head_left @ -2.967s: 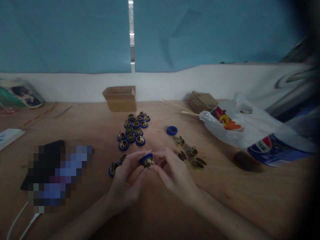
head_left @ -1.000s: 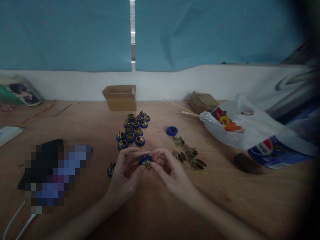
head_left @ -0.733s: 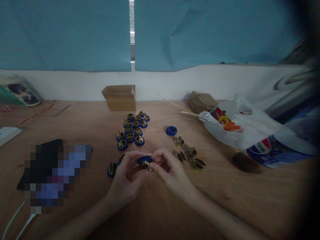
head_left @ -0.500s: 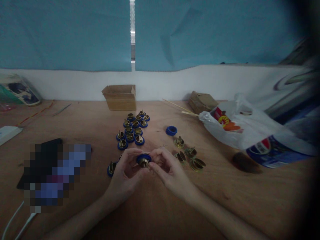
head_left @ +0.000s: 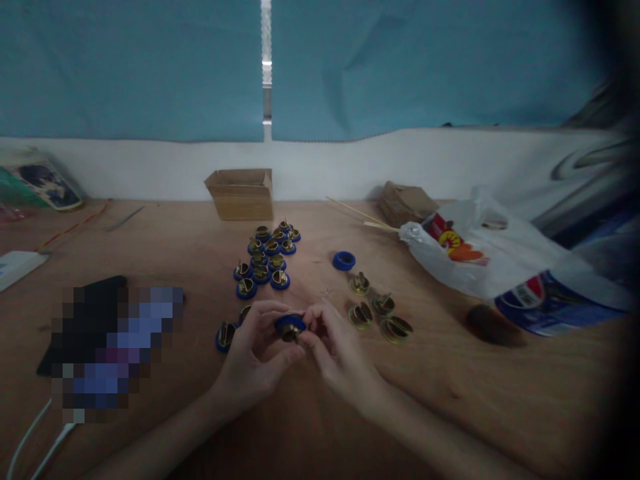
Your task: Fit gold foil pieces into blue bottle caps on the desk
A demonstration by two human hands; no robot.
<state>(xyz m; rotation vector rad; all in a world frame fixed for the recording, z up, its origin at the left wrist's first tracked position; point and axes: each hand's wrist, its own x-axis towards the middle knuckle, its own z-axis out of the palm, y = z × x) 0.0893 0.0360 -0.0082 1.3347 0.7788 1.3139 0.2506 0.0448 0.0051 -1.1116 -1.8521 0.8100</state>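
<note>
Leftmost, well away from the fingers (head_left: 265,309), a white box (head_left: 17,268) sits at the edge of view, with a picture-printed package (head_left: 50,185) beyond it. Closer to the fingers, though well apart from them, a dark flat device (head_left: 95,303) lies on the worktop (head_left: 310,443), partly covered by a pixelated patch; white cables (head_left: 54,440) run toward the near edge of view. Just left of the fingers are two blue-rimmed brass pieces (head_left: 227,337), one partly hidden behind the left hand (head_left: 251,360). Farther off, beyond the fingers and a little left, stands an open cardboard box (head_left: 243,205), and between it and the fingers is a cluster of similar blue-rimmed pieces (head_left: 261,273).

The left hand's fingers curl round the held piece (head_left: 291,325), blue rim with brass fittings; whether its thumb touches the piece is unclear. The right hand (head_left: 343,360) has thumb and fingertips closed on the piece's right side, by the brass part.

Right of the fingers and farther away lies a single blue ring (head_left: 344,261); nearer, just right of the right hand's fingers, are four bare brass fittings (head_left: 383,305). Beyond these come thin sticks (head_left: 350,212) and a brown packet (head_left: 406,202). Farthest right of the fingers are a white plastic bag (head_left: 450,275) and a blue-labelled bottle (head_left: 555,303) on its side.
</note>
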